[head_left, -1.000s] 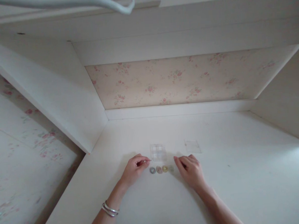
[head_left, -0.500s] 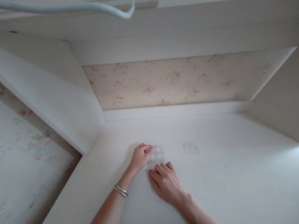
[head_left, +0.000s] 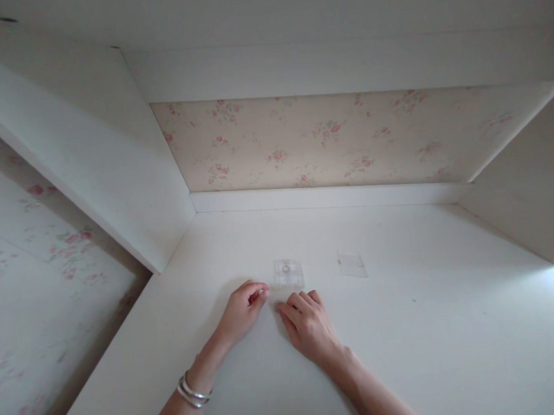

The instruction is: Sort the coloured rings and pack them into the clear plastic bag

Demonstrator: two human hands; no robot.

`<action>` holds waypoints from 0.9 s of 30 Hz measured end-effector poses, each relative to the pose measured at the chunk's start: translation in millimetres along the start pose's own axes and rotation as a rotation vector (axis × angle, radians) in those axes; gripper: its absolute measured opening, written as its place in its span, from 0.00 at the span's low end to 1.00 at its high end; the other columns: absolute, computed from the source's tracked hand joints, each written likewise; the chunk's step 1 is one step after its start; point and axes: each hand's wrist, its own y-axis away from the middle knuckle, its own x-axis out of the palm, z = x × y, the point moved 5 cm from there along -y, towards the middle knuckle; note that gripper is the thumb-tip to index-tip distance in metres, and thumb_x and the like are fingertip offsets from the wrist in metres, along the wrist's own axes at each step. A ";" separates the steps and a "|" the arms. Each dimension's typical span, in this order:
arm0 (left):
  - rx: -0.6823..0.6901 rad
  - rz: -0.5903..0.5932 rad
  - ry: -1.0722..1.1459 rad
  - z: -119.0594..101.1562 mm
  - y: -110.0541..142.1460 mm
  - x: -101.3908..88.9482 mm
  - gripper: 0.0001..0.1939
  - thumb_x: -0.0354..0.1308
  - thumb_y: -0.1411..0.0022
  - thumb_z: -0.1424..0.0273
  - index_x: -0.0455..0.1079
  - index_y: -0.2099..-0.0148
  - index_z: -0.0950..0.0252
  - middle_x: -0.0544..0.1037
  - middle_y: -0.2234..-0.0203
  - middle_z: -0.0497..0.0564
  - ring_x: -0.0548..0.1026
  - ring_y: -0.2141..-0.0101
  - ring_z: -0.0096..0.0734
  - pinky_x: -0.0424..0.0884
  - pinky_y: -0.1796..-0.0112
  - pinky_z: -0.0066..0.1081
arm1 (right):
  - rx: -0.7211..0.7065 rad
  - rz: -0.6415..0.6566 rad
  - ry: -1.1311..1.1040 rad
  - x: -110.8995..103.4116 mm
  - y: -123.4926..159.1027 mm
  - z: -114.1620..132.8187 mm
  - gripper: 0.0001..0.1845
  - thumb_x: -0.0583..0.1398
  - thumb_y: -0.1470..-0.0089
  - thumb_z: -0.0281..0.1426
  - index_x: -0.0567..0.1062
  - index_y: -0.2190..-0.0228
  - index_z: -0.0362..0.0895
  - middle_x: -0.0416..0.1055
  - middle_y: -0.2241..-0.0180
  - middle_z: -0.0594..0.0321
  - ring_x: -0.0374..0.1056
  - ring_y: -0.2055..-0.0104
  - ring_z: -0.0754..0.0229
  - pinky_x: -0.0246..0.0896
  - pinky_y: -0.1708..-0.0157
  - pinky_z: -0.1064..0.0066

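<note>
A clear plastic box with small compartments (head_left: 297,277) lies on the white surface. One of its far compartments holds a small reddish ring (head_left: 286,269). My left hand (head_left: 245,311), with two silver bangles (head_left: 194,394) at the wrist, is just left of the box's near corner. Its thumb and forefinger are pinched together; whatever is between them is too small to tell. Against the box's near edge rests my right hand (head_left: 308,326), fingers curled in. A tiny dark curved thing shows at its fingertips, but its kind is unclear. Right of the box lies a clear flat plastic piece (head_left: 353,265), like a lid.
The white desktop (head_left: 405,349) is bounded by a white side panel (head_left: 102,155) on the left and another panel (head_left: 526,176) on the right. Flowered wallpaper (head_left: 301,141) shows behind a low back strip. A white shelf (head_left: 267,16) hangs overhead.
My left hand has drawn back from the box toward me and left, beside my right fingertips. The small ring now shows in the compartment. The view has tilted down, losing the white cable overhead.
</note>
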 end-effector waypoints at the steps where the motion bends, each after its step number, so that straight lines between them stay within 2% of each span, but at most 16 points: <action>1: 0.014 0.040 -0.009 -1.6 3.7 2.5 0.15 0.49 0.37 0.61 0.73 0.59 0.63 0.73 0.70 0.50 0.70 0.71 0.27 0.66 0.68 0.26 | 0.022 -0.017 -0.021 -1.4 0.1 -2.0 0.11 0.53 0.41 0.29 0.75 0.65 0.47 0.66 0.73 0.63 0.61 0.68 0.63 0.45 0.66 0.69; 5: 0.065 0.144 -0.086 -7.2 9.7 11.8 0.12 0.51 0.38 0.63 0.73 0.60 0.60 0.73 0.68 0.49 0.70 0.70 0.26 0.66 0.67 0.25 | 0.148 -0.100 -0.088 -7.1 -2.3 -17.3 0.12 0.52 0.40 0.32 0.76 0.64 0.48 0.67 0.71 0.62 0.62 0.67 0.63 0.47 0.64 0.69; 10: 0.113 0.175 -0.206 -8.5 12.0 14.9 0.10 0.52 0.39 0.64 0.74 0.62 0.58 0.72 0.69 0.47 0.70 0.71 0.25 0.66 0.66 0.25 | 0.284 -0.156 -0.078 -13.2 -15.8 -42.7 0.13 0.52 0.40 0.35 0.77 0.65 0.48 0.68 0.71 0.63 0.63 0.67 0.63 0.48 0.64 0.70; 18: 0.164 0.169 -0.278 -8.3 16.5 13.7 0.11 0.50 0.37 0.65 0.75 0.63 0.58 0.72 0.68 0.47 0.71 0.69 0.25 0.65 0.65 0.25 | 0.249 -0.164 0.000 -6.4 -49.0 -53.1 0.14 0.52 0.40 0.35 0.77 0.65 0.48 0.68 0.70 0.62 0.63 0.67 0.63 0.48 0.64 0.69; 23: 0.114 0.122 -0.158 -2.6 12.3 12.3 0.11 0.52 0.39 0.64 0.76 0.64 0.59 0.72 0.69 0.48 0.71 0.71 0.26 0.65 0.66 0.26 | 0.274 -0.146 -0.015 0.0 -55.4 -57.1 0.14 0.52 0.41 0.36 0.78 0.68 0.49 0.68 0.72 0.63 0.64 0.67 0.62 0.49 0.64 0.69; 27: 0.016 0.088 0.022 4.5 3.6 7.4 0.13 0.53 0.40 0.62 0.76 0.64 0.62 0.74 0.71 0.49 0.71 0.71 0.28 0.66 0.66 0.27 | 0.379 -0.281 -0.119 -8.2 -42.0 -61.8 0.16 0.52 0.42 0.39 0.78 0.67 0.47 0.68 0.73 0.64 0.63 0.71 0.63 0.52 0.65 0.70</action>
